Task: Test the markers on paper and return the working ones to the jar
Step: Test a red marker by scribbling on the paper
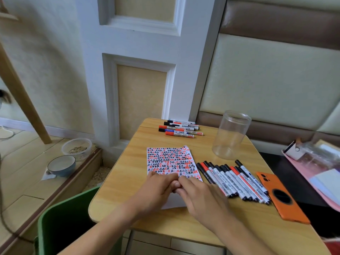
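Observation:
A sheet of paper [170, 161] covered with red and black test marks lies in the middle of the wooden table [127, 173]. My left hand [158, 190] and my right hand [199, 196] rest on its near end, fingertips touching, holding no marker. To the right of the paper lies a row of several capped markers [233, 181], black and red. A second group of several markers [181, 128] lies at the table's far edge. The clear plastic jar [230, 134] stands upright and empty at the far right, without a lid.
An orange phone [279, 197] lies face down at the right of the marker row. A pink tray [316, 172] with papers sits beyond the table's right edge. A green chair back [60, 229] is at lower left. Two bowls [70, 157] stand on the left ledge.

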`<state>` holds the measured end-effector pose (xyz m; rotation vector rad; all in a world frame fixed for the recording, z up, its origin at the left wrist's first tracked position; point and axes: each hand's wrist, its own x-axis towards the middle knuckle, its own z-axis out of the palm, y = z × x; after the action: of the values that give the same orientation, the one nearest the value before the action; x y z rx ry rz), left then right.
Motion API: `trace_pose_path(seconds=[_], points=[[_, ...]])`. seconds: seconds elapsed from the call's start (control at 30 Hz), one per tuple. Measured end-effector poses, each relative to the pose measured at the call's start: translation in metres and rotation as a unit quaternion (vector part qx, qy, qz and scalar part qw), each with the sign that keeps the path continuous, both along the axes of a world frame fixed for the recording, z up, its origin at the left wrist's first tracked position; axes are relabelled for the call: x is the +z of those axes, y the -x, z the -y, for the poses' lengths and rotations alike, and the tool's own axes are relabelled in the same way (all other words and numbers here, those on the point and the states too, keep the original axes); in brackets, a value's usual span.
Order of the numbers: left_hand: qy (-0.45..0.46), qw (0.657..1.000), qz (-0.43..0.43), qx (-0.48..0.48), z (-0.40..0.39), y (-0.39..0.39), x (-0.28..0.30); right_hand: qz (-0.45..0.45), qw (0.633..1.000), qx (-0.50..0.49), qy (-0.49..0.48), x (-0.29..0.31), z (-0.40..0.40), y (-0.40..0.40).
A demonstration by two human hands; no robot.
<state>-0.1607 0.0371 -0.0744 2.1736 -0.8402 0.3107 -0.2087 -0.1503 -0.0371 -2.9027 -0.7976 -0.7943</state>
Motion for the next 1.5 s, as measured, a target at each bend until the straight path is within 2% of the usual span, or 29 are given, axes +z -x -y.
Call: trace_pose_path(seconds=[0.23,0.43,0.63,0.77,0.97,1.27,1.37,1.5], points=[[0.015,1.0,0.002,-0.001,-0.003,-0.005,-0.002,-0.064,0.998,-0.002,-0.014,-0.001,0.004,-0.006],[-0.027,1.0,-0.008,0.004,-0.009,-0.015,0.002,-0.147,0.987,-0.032,-0.058,0.001,0.007,-0.014],[-0.056,0.99,-0.007,0.129,-0.028,-0.039,0.003,-0.184,0.979,-0.073,-0.046,-0.009,0.01,-0.018],[-0.076,0.981,-0.001,0.18,-0.019,-0.052,0.004,-0.189,0.978,-0.08,-0.046,-0.012,0.008,-0.018],[-0.121,0.972,0.004,0.201,-0.009,-0.061,0.0,-0.185,0.978,-0.093,-0.036,-0.015,0.008,-0.018],[-0.12,0.98,-0.024,0.158,-0.021,-0.056,-0.001,-0.196,0.976,-0.082,-0.037,-0.011,0.012,-0.019],[-0.159,0.97,-0.015,0.185,-0.031,-0.051,0.001,-0.209,0.97,-0.06,-0.113,-0.009,0.018,-0.019],[-0.243,0.942,-0.064,0.221,-0.049,-0.043,0.004,-0.207,0.943,-0.038,-0.259,-0.002,0.025,-0.023]])
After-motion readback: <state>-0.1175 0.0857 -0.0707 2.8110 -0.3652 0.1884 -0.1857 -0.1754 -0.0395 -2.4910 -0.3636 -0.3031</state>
